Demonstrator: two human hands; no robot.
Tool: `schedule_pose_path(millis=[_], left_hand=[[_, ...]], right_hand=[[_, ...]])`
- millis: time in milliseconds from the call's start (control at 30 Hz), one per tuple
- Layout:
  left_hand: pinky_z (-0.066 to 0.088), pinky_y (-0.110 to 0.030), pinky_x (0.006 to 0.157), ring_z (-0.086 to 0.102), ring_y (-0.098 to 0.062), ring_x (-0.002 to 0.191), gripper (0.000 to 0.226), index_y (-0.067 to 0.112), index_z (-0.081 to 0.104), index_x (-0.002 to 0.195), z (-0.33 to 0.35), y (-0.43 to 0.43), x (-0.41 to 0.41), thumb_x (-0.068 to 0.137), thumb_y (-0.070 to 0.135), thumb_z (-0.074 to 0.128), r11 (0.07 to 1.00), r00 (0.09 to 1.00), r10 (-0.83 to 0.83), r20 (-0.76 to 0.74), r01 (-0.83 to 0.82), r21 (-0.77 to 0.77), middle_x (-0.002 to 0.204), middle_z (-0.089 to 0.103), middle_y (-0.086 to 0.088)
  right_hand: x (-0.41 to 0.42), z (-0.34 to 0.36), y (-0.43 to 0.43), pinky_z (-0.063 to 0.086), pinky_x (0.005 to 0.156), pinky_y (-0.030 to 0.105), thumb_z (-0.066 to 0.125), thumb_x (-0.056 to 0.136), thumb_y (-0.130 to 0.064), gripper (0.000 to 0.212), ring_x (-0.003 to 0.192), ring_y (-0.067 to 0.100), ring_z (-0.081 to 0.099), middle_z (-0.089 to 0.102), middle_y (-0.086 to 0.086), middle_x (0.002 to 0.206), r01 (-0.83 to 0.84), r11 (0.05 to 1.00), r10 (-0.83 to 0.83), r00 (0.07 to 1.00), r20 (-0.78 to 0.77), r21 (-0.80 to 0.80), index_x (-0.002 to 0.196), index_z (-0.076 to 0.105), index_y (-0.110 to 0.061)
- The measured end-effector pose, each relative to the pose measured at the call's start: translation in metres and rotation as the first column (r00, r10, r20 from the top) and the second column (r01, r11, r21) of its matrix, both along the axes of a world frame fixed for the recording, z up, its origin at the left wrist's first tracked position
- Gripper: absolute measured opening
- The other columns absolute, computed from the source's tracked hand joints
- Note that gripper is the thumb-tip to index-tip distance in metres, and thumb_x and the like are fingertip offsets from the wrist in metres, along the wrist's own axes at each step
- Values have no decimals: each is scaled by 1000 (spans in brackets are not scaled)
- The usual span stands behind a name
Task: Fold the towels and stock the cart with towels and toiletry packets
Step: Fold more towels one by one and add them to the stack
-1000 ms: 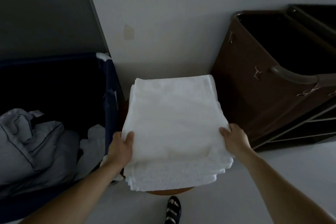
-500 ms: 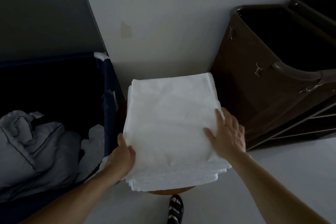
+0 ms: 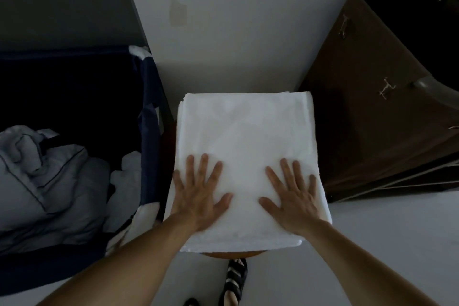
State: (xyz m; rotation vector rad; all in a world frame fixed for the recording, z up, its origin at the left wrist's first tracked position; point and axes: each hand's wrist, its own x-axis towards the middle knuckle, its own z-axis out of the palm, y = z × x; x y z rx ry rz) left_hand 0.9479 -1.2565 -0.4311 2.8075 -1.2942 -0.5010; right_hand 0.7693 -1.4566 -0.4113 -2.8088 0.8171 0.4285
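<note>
Head view, the only one. Towel stack (image 3: 246, 136) sits at frame centre: white, folded, several layers with edges roughly flush. It rests on a round wooden seat (image 3: 233, 254), of which only a sliver shows below the stack's near edge.

Left hand (image 3: 198, 196) lies flat on the near-left part of the top towel, fingers (image 3: 204, 166) straight and spread wide, holding nothing. Right hand (image 3: 290, 196) mirrors it on the near-right, fingers (image 3: 285, 171) also splayed, palm down. Neither hand grips; both press.

Dark blue hamper (image 3: 146, 112) is at frame left, just beside the stack, with crumpled grey linen (image 3: 49, 176) inside. Brown cart bag (image 3: 372, 112) is at frame right, near the stack, metal clips on its side, interior too dark to read. Sandalled foot (image 3: 236, 278) is at bottom centre. No toiletry packets in sight.

Step, as I read it: flattening the top towel, so folding of this piece looks done.

Next move likely needs either another towel from the hamper, or both hands slid under the stack's sides to carry it right to the cart. The stack is soft and layered, so support it from below and keep it level, or the layers could slide.
</note>
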Motion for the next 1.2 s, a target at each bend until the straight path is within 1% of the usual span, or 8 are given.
schedule_pose_path(millis=[333,433,567,667,733,833,967,1200], left_hand=[[-27,-59,110,-51,-29,133,80,40,-45,137,27,5,18,84,79,0,998,998,-55,-25,55,21,151,-47,2],[-21,-56,112,-43,-27,140,75,40,-37,143,52,15,55,86,74,-2,996,996,65,53,-61,-67,158,-37,4],[-1,-58,118,-16,-31,151,81,28,-6,157,84,66,129,87,68,6,963,958,262,117,-253,-92,166,-11,2],[8,-58,120,-12,-32,152,81,24,-4,158,87,136,183,93,62,27,935,928,355,116,-353,-38,167,-6,-1],[7,-56,121,-14,-32,151,81,23,-5,158,82,184,217,95,61,28,918,912,395,106,-398,0,166,-8,-2],[7,-54,121,-12,-32,152,81,21,-6,158,66,239,267,97,61,28,908,907,416,65,-418,32,166,-7,-2],[12,-53,120,-8,-32,152,81,20,-5,158,24,283,327,97,59,30,934,935,355,15,-356,24,166,-3,-2],[14,-49,120,-3,-29,152,79,18,1,158,-108,310,381,97,61,25,971,969,225,-100,-215,102,166,-2,-7]], right_hand=[[36,31,5,-15,118,57,-10,71,-90,83,144,20,-38,-43,-11,154,33,999,-33,999,3,-32,138,-38,-51],[96,60,24,-14,119,57,-15,70,-89,83,145,18,-35,-42,-13,152,-80,997,81,989,128,-11,140,-33,-47],[187,87,80,-7,121,58,-8,76,-88,86,146,17,-34,-31,-8,161,-291,956,282,937,208,16,149,-25,-45],[251,92,131,-4,119,58,5,80,-87,89,147,16,-31,-23,-7,164,-412,909,387,887,253,55,154,-12,-42],[293,88,166,-6,118,58,13,81,-85,88,146,15,-33,-23,-9,164,-457,887,426,865,264,67,154,-10,-42],[349,67,216,-6,118,59,19,81,-83,88,146,17,-33,-22,-9,164,-459,882,431,877,213,106,155,-6,-41],[411,11,266,-1,117,63,31,83,-81,91,149,24,-26,-17,-6,165,-397,896,398,917,37,201,156,-5,-40],[465,-135,302,0,115,68,44,81,-81,99,149,28,-21,-17,-7,165,-172,912,256,948,-191,372,156,-9,-42]])
